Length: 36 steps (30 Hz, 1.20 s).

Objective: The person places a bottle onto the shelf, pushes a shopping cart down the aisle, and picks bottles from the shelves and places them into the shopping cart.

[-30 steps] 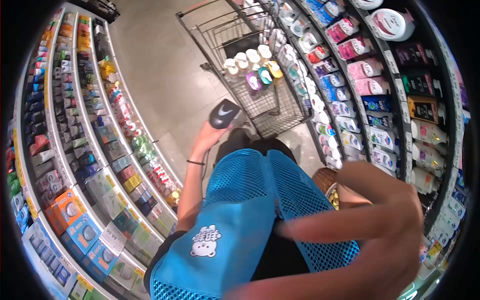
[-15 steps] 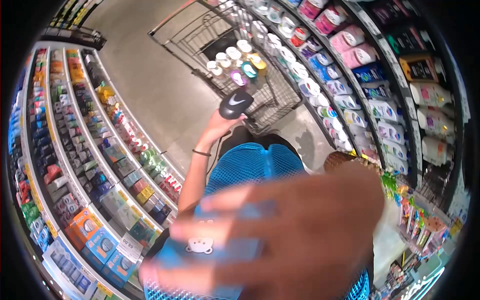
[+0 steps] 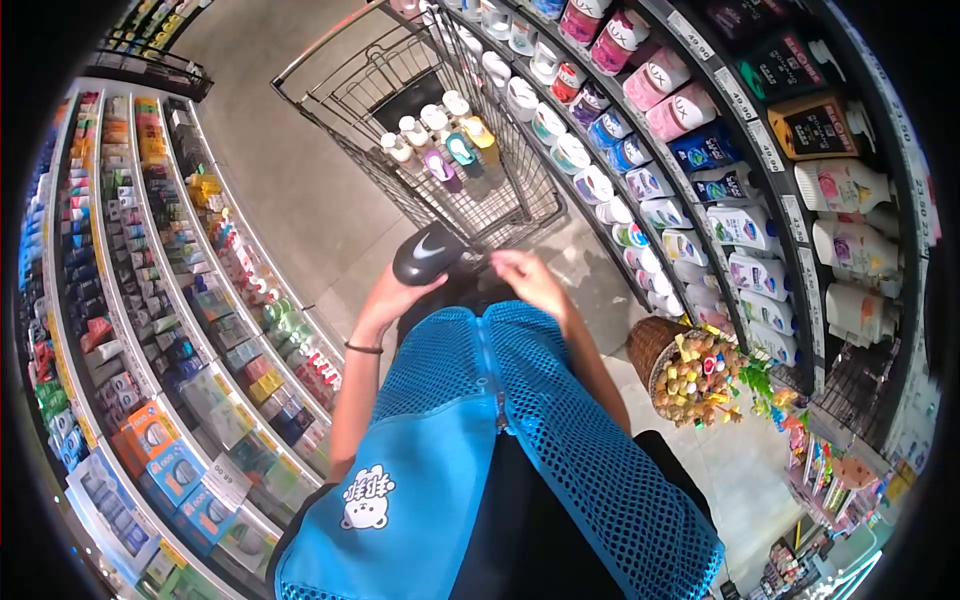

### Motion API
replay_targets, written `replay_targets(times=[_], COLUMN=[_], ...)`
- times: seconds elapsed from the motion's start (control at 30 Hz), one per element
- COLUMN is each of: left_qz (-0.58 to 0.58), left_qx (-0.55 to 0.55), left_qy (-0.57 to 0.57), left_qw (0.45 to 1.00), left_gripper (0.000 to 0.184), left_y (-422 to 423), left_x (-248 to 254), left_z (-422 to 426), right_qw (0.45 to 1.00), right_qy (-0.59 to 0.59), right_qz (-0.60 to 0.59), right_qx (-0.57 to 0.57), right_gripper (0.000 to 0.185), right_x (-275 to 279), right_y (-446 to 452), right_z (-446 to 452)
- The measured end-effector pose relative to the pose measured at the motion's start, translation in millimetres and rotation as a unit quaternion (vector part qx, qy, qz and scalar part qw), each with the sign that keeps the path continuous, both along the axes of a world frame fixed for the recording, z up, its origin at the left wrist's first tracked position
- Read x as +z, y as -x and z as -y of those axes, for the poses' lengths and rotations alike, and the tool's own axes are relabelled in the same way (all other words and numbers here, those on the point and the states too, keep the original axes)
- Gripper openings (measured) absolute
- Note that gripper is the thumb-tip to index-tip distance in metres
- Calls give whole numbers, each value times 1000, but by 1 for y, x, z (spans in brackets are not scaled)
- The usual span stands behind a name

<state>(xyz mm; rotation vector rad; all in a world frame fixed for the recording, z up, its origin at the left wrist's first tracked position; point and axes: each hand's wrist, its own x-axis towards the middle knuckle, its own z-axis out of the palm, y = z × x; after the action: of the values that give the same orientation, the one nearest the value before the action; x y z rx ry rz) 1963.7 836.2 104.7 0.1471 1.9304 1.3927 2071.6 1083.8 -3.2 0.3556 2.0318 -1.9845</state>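
Note:
My left hand (image 3: 390, 300) is closed around a black rounded object with a white swoosh (image 3: 432, 256); its exact kind I cannot make out. Close to that object's right end is my right hand (image 3: 528, 280), fingers curled with their tips together. Whatever may be between those fingertips is too small to name. Beyond both hands stands a wire shopping cart (image 3: 520, 215). In it are several white-capped bottles (image 3: 412, 130), a purple bottle (image 3: 440, 168), a teal bottle (image 3: 462, 150) and a yellow bottle (image 3: 480, 135).
A shelf of bottles (image 3: 660, 180) curves along the right, and a shelf of small packs (image 3: 140, 270) runs down the left. A wicker basket (image 3: 650, 350) with wrapped sweets (image 3: 700, 380) stands at right. Grey floor (image 3: 270, 130) lies between. I wear a blue mesh vest (image 3: 430, 430).
My right hand has gone from close before the camera out to beside the black object. In view, that object and the cart have shifted left. The vest front shows fully.

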Motion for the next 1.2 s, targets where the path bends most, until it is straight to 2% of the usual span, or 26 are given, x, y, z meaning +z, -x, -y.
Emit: replay_targets(times=[0.1, 0.17, 0.2, 0.23, 0.3, 0.37, 0.43, 0.5, 0.57, 0.6, 0.63, 0.7, 0.83, 0.87, 0.9, 0.97, 1.03, 1.1, 1.13, 1.17, 1.2], left_qz=[-47, -40, -34, 15, 67, 28, 79, 72, 95, 96, 95, 102, 95, 116, 147, 165, 75, 200, 209, 215, 168], left_qx=[6, 8, 36, 36, 73, 55, 20, 24, 13, -3, -16, -8, 10, -2, -35, 2, -52, 20, 30, 42, -15], left_qy=[-21, 42, 55, 108, 77, 79, 122, 107, 100, 128, 151, 143, 159, 175, 284, 299, 271, 235, 233, 232, 272], left_qw=[999, 998, 997, 993, 992, 995, 989, 991, 990, 987, 984, 984, 983, 978, 947, 940, 958, 951, 949, 948, 947], left_gripper=[58, 59, 58, 54, 49, 39, 37, 35, 34, 33, 31, 30, 29, 34, 36, 36, 33, 57, 61, 65, 63], left_y=[-16, -25, -31, -34, -34, -25, -3, 22, 54, 72, 89, 115, 150, 158, 169, 178, 168, 165, 166, 167, 168], left_x=[9, -8, -8, -27, -25, -26, -33, -38, -43, -43, -47, -61, -90, -98, -95, -90, -124, -136, -133, -131, -141], left_z=[-3, 11, 11, 25, 27, 29, 40, 44, 53, 59, 64, 85, 128, 139, 139, 135, 178, 197, 192, 186, 189], right_qw=[993, 990, 987, 989, 990, 997, 991, 985, 963, 963, 958, 955, 929, 931, 932, 932, 916, 921, 935, 930, 934], right_qy=[-10, 2, 19, 51, 16, -32, -129, -152, -233, -185, -196, -252, -287, -294, -304, -291, -335, -323, -280, -297, -291], right_qz=[46, 21, 66, 51, 17, -11, 41, 41, 105, 192, 200, 128, 212, 187, 163, 165, 148, 162, 155, 82, 64], right_qx=[107, 136, 143, 132, 136, 75, -2, -72, -87, -39, -61, -88, -97, -104, -115, -140, -164, -147, -155, -200, -196], right_gripper=[36, 36, 34, 34, 33, 33, 33, 37, 49, 65, 76, 87, 98, 96, 94, 81, 75, 72, 71, 70, 69], right_x=[-32, -64, -61, -79, -95, -115, -133, -167, -176, -165, -174, -215, -224, -239, -248, -271, -295, -285, -281, -291, -297], right_y=[-7, 3, 14, 23, 50, 77, 106, 134, 156, 169, 182, 205, 255, 261, 266, 273, 279, 286, 285, 279, 276], right_z=[1, 5, 4, 8, 7, 7, 16, 29, 47, 48, 59, 80, 93, 96, 98, 100, 102, 97, 94, 97, 95])
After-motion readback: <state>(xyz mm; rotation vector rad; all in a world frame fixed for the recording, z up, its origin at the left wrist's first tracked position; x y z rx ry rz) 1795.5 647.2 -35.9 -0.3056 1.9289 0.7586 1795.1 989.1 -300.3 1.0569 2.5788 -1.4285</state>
